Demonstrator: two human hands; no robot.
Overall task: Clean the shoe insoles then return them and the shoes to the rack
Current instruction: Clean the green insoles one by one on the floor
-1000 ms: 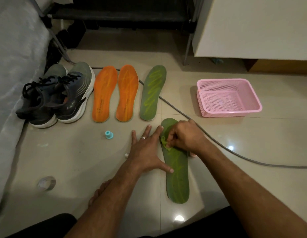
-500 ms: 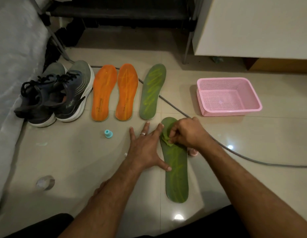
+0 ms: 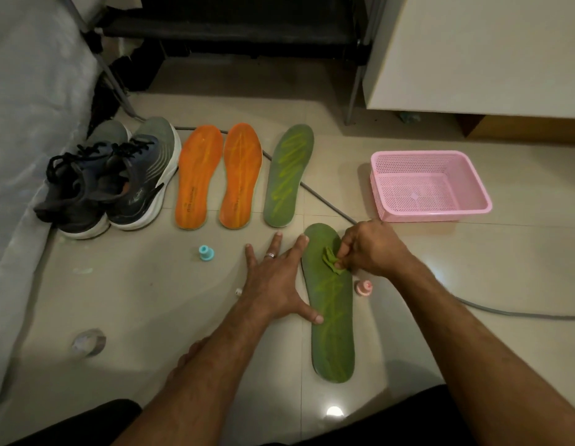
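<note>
Left hand [image 3: 273,284]: fingers spread straight, pressing the near green insole [image 3: 332,320] flat on the floor.
Right hand [image 3: 366,249]: fingertips pinching a small green cloth [image 3: 332,259] against this insole.

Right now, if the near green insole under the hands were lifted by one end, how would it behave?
The near green insole looks thin and flat, so it would probably droop and weigh little. The left hand presses its edge while the right hand rubs a green cloth on it, suggesting it slides easily on the glossy floor tiles.
</note>
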